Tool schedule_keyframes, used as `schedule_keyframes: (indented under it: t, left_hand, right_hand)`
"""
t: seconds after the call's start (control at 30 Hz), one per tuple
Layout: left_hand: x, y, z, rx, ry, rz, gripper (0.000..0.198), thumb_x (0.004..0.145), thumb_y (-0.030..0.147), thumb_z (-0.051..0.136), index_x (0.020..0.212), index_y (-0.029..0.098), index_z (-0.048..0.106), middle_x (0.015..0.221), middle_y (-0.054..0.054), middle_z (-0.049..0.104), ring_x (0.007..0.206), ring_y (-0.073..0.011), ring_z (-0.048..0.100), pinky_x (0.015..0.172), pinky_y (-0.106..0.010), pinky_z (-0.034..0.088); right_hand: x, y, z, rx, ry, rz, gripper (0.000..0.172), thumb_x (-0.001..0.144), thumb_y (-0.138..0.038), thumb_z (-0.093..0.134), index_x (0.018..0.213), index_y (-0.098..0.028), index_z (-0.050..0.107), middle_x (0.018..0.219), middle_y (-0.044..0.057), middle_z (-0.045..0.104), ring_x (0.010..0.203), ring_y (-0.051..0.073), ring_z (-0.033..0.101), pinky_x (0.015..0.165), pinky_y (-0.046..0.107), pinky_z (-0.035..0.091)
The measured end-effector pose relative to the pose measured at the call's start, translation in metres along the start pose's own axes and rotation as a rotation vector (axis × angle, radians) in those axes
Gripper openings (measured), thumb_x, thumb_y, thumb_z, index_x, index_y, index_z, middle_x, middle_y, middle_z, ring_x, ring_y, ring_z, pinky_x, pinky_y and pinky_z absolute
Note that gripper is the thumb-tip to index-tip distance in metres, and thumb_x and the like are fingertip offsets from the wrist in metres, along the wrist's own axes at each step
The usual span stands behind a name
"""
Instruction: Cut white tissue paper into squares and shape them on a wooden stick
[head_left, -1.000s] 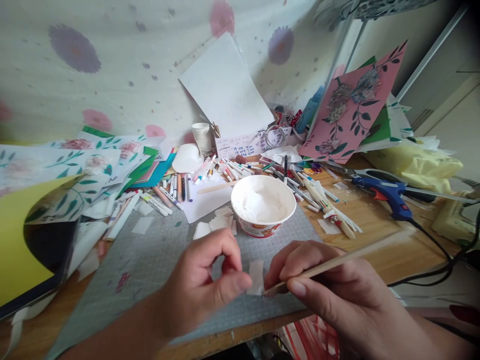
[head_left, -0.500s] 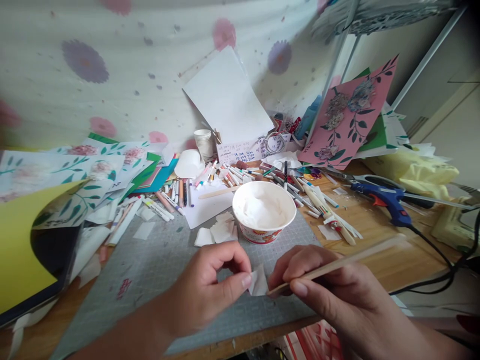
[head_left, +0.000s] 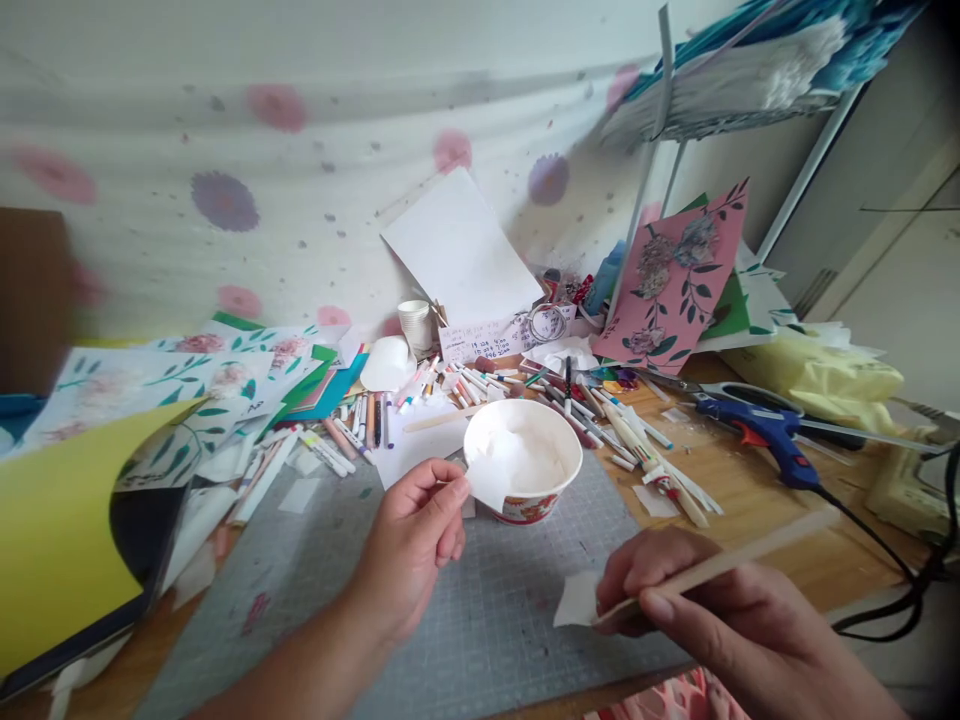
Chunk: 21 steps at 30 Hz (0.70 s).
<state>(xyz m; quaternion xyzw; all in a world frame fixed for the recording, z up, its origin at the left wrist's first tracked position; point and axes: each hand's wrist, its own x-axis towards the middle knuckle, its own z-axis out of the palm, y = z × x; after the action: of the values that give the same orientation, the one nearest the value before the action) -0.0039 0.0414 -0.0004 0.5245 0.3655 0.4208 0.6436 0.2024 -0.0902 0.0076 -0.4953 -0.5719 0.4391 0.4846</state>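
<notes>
My left hand (head_left: 414,538) is raised over the grey cutting mat (head_left: 315,560) and pinches a small white paper piece (head_left: 491,478) between thumb and fingers, right beside the white bowl (head_left: 523,463) of white paste. My right hand (head_left: 701,610) is low at the mat's near right corner. It grips a long wooden stick (head_left: 739,560), and another small white paper piece (head_left: 579,600) sits at the stick's tip under my fingers.
Many pens and markers (head_left: 450,385) lie scattered behind the bowl. A blue glue gun (head_left: 765,435) with its black cord lies on the wooden table at right. Flowered papers (head_left: 180,375), a yellow sheet (head_left: 60,520) and a dark tablet fill the left. A pink flowered card (head_left: 675,275) leans at the back.
My left hand lifted away from my right hand and rose toward the bowl with a paper piece. My right hand dropped lower right with the stick. The camera tilted upward.
</notes>
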Motion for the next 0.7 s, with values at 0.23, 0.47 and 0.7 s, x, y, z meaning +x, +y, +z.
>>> schedule_keyframes:
  t: [0.23,0.47,0.7]
  left_hand:
    - [0.019,-0.010,0.004,0.151,0.140,0.128,0.019,0.083,0.035,0.062,0.090,0.018,0.061,0.042,0.010,0.040,0.042,-0.0070,0.033,0.041,-0.017,0.025]
    - [-0.013,-0.010,-0.011,0.412,-0.021,0.578,0.026,0.090,0.017,0.050,0.113,0.027,0.057,0.068,0.004,0.053,0.056,-0.0087,0.046,0.052,-0.018,0.038]
    - [-0.031,-0.004,-0.008,0.384,-0.495,0.374,0.037,0.088,0.037,0.056,0.123,0.026,0.051,0.105,-0.006,0.056,0.089,-0.0183,0.053,0.080,-0.030,0.045]
  right_hand:
    - [0.008,-0.008,0.007,0.159,-0.017,-0.024,0.020,0.090,-0.033,0.057,0.084,-0.023,0.073,0.086,0.006,0.067,0.091,0.020,0.064,0.078,0.028,0.052]
    - [0.011,-0.008,0.013,0.328,-0.039,-0.088,0.011,0.092,-0.024,0.057,0.088,-0.023,0.066,0.086,0.002,0.068,0.085,0.016,0.062,0.077,0.028,0.047]
    - [0.016,-0.017,0.022,0.433,-0.143,-0.078,0.009,0.089,-0.025,0.060,0.087,-0.021,0.068,0.088,0.003,0.067,0.084,0.015,0.063,0.077,0.028,0.049]
